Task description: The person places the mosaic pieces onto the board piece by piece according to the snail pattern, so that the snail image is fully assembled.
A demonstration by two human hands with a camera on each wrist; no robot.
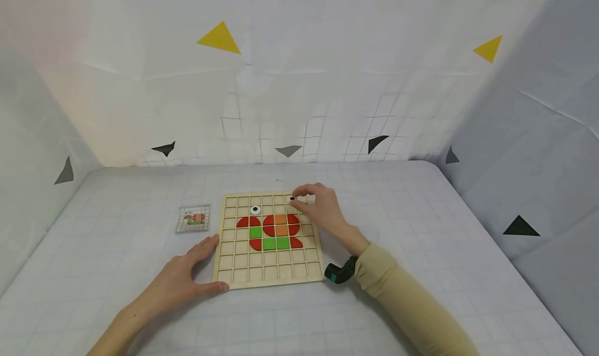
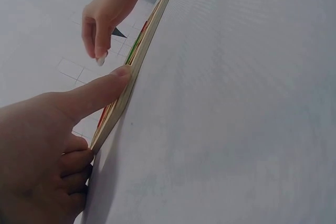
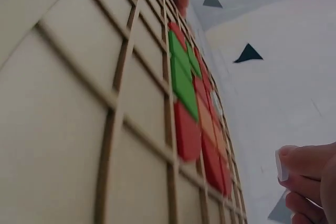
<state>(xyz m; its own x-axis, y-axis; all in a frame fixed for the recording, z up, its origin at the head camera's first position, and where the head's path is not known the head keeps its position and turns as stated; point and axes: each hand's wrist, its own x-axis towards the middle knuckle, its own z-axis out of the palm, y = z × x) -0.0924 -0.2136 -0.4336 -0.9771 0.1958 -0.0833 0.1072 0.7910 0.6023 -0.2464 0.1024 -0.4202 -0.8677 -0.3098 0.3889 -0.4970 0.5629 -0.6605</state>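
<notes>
A square wooden grid board [image 1: 241, 275] lies on the table with red, green and orange tiles set in its cells. One round white eye tile [image 1: 255, 210] sits on its upper left part. A second eye tile [image 1: 292, 198] is pinched between the thumb and fingers of my right hand [image 1: 323, 205], over the board's upper right area. It shows as a thin white disc [image 3: 282, 165] in the right wrist view. My left hand [image 1: 180, 280] touches the board's lower left corner, its thumb at the bottom edge and its fingers along the left edge.
A small pattern card [image 1: 193, 219] with a similar coloured picture lies left of the board. White sheeting with yellow and dark triangles surrounds the pale table [image 1: 383, 189]. A black device [image 1: 340, 272] is on my right wrist, by the board's lower right corner.
</notes>
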